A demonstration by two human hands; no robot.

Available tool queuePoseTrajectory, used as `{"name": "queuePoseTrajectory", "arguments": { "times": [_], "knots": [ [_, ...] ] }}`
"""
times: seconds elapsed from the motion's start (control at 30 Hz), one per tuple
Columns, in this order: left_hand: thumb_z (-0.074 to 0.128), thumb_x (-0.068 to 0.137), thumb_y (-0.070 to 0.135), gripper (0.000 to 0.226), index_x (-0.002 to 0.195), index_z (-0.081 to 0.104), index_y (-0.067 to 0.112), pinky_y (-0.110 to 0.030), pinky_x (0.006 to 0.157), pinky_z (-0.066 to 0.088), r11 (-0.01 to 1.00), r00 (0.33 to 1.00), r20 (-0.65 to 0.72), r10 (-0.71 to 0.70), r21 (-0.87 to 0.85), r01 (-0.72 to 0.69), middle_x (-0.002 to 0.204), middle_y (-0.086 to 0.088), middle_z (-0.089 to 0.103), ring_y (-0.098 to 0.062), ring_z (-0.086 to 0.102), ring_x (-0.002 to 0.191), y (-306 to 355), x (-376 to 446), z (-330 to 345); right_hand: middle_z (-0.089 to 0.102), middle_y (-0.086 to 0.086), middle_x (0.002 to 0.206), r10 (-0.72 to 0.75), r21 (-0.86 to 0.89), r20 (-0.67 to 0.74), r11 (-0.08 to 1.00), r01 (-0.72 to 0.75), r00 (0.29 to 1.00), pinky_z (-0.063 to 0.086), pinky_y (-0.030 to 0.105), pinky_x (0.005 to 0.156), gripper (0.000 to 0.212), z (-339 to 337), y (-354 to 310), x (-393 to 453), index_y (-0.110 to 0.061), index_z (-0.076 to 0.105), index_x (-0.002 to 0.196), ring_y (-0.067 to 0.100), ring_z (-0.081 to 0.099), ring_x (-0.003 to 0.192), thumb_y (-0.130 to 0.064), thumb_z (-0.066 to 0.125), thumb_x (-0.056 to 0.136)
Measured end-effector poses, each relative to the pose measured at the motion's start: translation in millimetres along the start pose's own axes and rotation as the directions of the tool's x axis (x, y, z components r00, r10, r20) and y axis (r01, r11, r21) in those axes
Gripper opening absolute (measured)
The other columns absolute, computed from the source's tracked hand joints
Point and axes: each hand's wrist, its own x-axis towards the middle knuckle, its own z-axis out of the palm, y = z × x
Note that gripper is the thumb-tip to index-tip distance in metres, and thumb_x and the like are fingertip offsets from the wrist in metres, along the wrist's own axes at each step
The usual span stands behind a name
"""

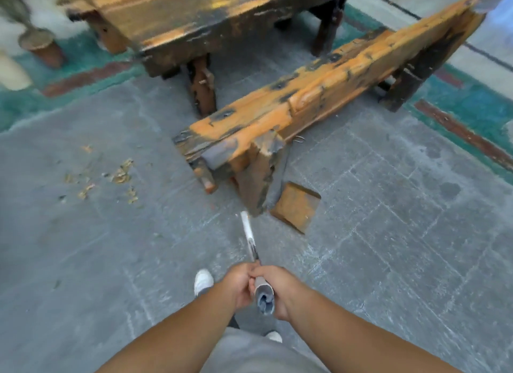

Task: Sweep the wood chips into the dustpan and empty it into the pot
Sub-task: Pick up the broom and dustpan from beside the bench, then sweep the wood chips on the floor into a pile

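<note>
Wood chips (116, 175) lie scattered on the grey stone floor at the left, well away from my hands. Both hands hold one long pale handle (249, 235) that runs from me down toward the floor by the bench's near end. My left hand (238, 285) and my right hand (280, 289) are wrapped around its top, side by side. The handle's lower end sits near the bench leg; I cannot see what is attached there. An orange flat panel (297, 206), possibly the dustpan, rests on the floor beside the bench. A brown pot (41, 46) with a plant stands far left.
A worn orange wooden bench (319, 94) lies diagonally across the middle. Behind it stands a heavy wooden table (177, 19). A green and red border strip (472, 117) edges the grey floor. My white shoe (203, 281) is just left of my hands.
</note>
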Motion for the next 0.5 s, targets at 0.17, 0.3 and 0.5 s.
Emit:
{"name": "queuePoseTrajectory", "arguments": {
  "times": [0.17, 0.3, 0.5],
  "knots": [
    [0.055, 0.089, 0.001, 0.010, 0.081, 0.057, -0.003, -0.021, 0.038, 0.042, 0.959, 0.944, -0.183, 0.273, 0.125, -0.253, 0.057, -0.015, 0.059, -0.023, 0.057, 0.044, 20.9, -26.2, -79.3, 0.059, 0.013, 0.063, 0.177, -0.372, 0.170, 0.922, -0.104, 0.969, 0.045, 0.021, 0.038, 0.019, 61.0, 17.6, -6.9, -0.001, 0.057, 0.085, 0.014, 0.056, 0.041, -0.012, 0.051, 0.099],
    [0.064, 0.086, 0.013, 0.015, 0.080, 0.062, 0.000, -0.031, 0.061, 0.045, 0.908, 0.847, -0.341, 0.408, 0.253, -0.335, 0.072, -0.018, 0.061, -0.025, 0.057, 0.066, 57.3, -36.4, -151.1, 0.057, 0.009, 0.067, 0.250, -0.583, 0.112, 0.800, -0.141, 0.962, 0.049, 0.025, 0.048, 0.014, 144.2, 31.5, 7.3, -0.005, 0.054, 0.094, 0.017, 0.057, 0.048, -0.006, 0.040, 0.095],
    [0.062, 0.090, 0.016, 0.021, 0.097, 0.059, -0.004, -0.026, 0.060, 0.049, 0.913, 0.855, -0.337, 0.393, 0.035, -0.406, 0.078, -0.016, 0.065, -0.022, 0.064, 0.067, 132.0, -51.9, -272.7, 0.051, 0.005, 0.043, 0.074, -0.807, 0.109, 0.588, 0.045, 0.991, 0.040, 0.023, 0.043, 0.009, 291.4, 62.0, 36.1, -0.003, 0.055, 0.087, 0.015, 0.046, 0.033, -0.010, 0.057, 0.091]
  ]
}}
